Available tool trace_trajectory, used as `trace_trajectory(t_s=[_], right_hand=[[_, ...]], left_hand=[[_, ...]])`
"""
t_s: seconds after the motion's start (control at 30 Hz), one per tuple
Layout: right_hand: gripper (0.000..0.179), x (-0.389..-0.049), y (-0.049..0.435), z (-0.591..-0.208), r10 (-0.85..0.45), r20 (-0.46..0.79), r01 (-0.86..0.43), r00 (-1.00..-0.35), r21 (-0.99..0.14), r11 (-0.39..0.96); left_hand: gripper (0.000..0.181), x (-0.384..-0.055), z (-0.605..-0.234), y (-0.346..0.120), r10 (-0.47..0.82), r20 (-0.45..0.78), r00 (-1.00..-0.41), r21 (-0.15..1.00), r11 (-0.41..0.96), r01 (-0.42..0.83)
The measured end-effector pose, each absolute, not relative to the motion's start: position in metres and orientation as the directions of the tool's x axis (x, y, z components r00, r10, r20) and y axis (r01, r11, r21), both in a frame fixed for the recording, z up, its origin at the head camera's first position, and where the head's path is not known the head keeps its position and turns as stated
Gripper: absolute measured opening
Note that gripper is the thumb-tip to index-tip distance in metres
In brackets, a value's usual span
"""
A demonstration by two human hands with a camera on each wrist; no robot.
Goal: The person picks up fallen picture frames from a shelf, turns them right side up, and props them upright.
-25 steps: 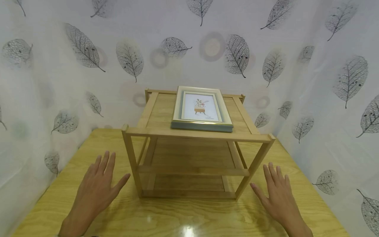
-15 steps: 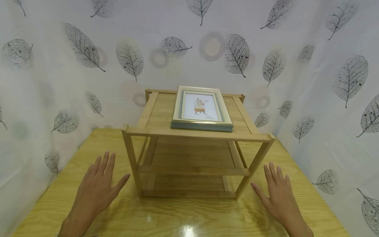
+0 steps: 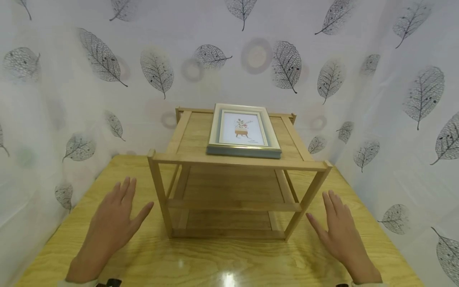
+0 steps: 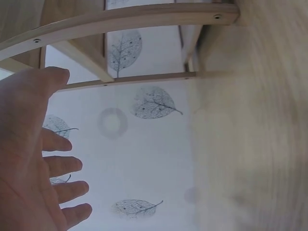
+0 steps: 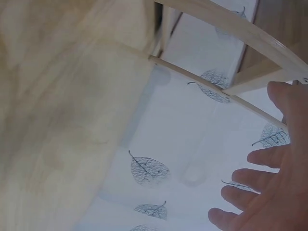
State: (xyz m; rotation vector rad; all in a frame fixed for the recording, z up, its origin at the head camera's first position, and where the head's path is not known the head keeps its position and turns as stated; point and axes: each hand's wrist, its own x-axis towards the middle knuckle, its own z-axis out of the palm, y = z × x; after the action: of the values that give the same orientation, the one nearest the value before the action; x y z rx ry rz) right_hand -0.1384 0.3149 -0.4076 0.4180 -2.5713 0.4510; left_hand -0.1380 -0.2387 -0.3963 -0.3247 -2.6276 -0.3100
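Observation:
A wooden shelf rack (image 3: 236, 205) with three tiers stands on the table between my two hands. On its top board lies a picture frame (image 3: 244, 131), face up, showing a small drawing of a potted plant. My left hand (image 3: 112, 219) is left of the rack, fingers straight and thumb spread toward the front leg. On the other side my right hand (image 3: 340, 231) mirrors it, its thumb pointing at the right front leg. Both wrist views show bare palms with nothing held, and the rack's rails (image 4: 120, 19) beyond the thumbs. Each hand is apart from the rack.
The wood-grain table (image 3: 201, 263) reaches under the rack and both hands. A pale curtain (image 3: 222, 87) printed with leaf skeletons closes off the back and both sides. The rack's corner posts (image 3: 152, 154) stick up slightly above its top board.
Both hands have risen slightly, and the sleeve cuffs and dark wristbands now show at the bottom edge. The rack and picture frame have stayed in place.

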Motion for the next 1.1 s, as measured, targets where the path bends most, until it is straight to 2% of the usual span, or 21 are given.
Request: trace_trajectory(t_s=[0.3, 0.47, 0.6, 0.73, 0.97, 1.1], right_hand=[[0.075, -0.153, 0.315, -0.372, -0.198, 0.561, -0.396, -0.804, -0.256, 0.882], [0.069, -0.163, 0.314, -0.352, -0.220, 0.640, -0.457, -0.736, -0.230, 0.859], [0.064, -0.169, 0.312, -0.337, -0.234, 0.683, -0.485, -0.692, -0.200, 0.851], [0.060, -0.174, 0.309, -0.318, -0.195, 0.671, -0.456, -0.715, -0.236, 0.858], [0.050, -0.181, 0.300, -0.283, -0.111, 0.630, -0.406, -0.769, -0.346, 0.846], [0.048, -0.185, 0.292, -0.265, -0.068, 0.630, -0.399, -0.774, -0.401, 0.824]], left_hand=[[0.082, -0.146, -0.367, -0.242, 0.148, 0.500, -0.853, 0.196, 0.940, 0.278], [0.075, -0.153, -0.348, -0.242, 0.140, 0.516, -0.845, 0.233, 0.927, 0.296], [0.070, -0.157, -0.329, -0.238, 0.112, 0.495, -0.862, 0.274, 0.921, 0.277], [0.066, -0.160, -0.308, -0.234, 0.077, 0.478, -0.875, 0.310, 0.917, 0.250], [0.049, -0.170, -0.276, -0.219, 0.087, 0.600, -0.795, 0.284, 0.906, 0.314], [0.047, -0.175, -0.259, -0.213, 0.101, 0.609, -0.786, 0.281, 0.900, 0.334]])
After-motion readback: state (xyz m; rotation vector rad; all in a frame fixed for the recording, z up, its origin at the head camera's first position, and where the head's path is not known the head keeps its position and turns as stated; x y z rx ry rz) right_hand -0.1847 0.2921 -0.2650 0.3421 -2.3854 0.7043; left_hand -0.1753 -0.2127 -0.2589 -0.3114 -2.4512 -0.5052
